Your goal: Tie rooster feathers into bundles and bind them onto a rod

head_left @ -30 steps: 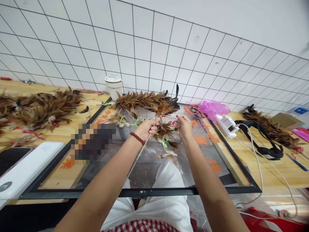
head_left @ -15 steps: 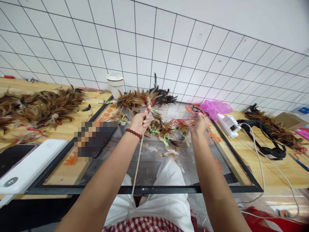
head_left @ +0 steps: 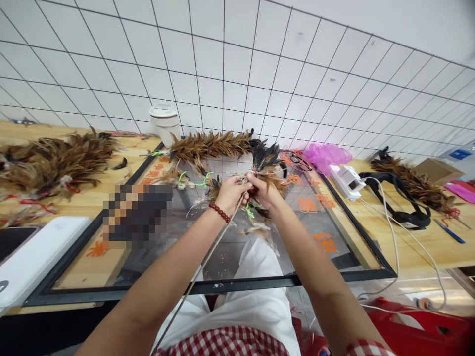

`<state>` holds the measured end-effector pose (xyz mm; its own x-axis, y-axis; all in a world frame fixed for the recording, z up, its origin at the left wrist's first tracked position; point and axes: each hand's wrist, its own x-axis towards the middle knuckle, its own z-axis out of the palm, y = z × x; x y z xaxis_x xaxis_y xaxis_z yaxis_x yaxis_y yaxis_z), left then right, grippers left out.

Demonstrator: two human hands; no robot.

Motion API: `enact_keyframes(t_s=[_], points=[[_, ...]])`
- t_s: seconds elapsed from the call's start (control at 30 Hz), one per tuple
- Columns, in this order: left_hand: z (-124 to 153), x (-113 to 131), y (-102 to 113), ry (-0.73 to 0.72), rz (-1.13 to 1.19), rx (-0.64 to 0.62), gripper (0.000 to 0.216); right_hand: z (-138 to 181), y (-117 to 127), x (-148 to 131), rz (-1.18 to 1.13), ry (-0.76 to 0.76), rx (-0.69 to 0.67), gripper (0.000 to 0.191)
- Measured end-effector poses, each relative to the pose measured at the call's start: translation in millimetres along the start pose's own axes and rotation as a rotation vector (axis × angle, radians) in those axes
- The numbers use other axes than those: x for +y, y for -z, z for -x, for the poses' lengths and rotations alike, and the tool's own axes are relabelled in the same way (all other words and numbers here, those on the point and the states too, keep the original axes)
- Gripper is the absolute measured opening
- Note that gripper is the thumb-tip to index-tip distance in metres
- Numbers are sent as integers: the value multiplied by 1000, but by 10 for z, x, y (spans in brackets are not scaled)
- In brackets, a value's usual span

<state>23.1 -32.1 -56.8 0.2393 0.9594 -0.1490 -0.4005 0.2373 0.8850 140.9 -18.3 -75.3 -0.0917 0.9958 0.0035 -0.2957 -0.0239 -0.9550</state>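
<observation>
My left hand, with a bead bracelet at the wrist, is closed around a thin stick near its upper end. The stick slants down toward my lap at the lower left. At its top a tuft of black and brown feathers spreads out, making a feather duster. My right hand meets the left and is closed at the base of the tuft, its fingertips partly hidden. Loose brown feathers and green ties lie beneath the hands. Behind them lies a finished-looking brown feather length.
A black-framed glass panel lies on the wooden table. Around it are a white lidded cup, a pink plastic bag, a white power strip with cables, a black strap and more feather lengths. A wire grid stands behind.
My right hand has moved left from the red strings to join my left hand at the tuft. The stick and tuft have shifted right and lower, uncovering the feather length behind.
</observation>
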Motion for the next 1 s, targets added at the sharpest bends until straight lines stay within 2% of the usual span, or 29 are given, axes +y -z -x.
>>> enact_keyframes(t_s=[0.2,0.33,0.43,0.57,0.67,0.73,0.87,1.0], points=[[0,-34,3,143,-86,-153,23,-78,163,-34,-87,112,260,36],[14,-55,8,172,-114,-185,21,-137,212,-40,-98,127,320,35],[9,-71,4,128,-126,-140,18,-127,222,-57,-140,92,258,34],[-14,-74,8,55,-65,-17,18,-67,230,-74,-124,-75,49,38],[-15,-88,4,55,-66,-11,21,-27,204,-35,-48,-213,-124,43],[-1,-101,-11,85,-115,-27,25,-23,179,8,-44,-255,-139,44],[41,-98,-51,178,-180,-20,28,-80,195,56,-111,-165,68,44],[68,-85,-74,248,-179,-65,28,-162,289,16,-186,-82,206,42]])
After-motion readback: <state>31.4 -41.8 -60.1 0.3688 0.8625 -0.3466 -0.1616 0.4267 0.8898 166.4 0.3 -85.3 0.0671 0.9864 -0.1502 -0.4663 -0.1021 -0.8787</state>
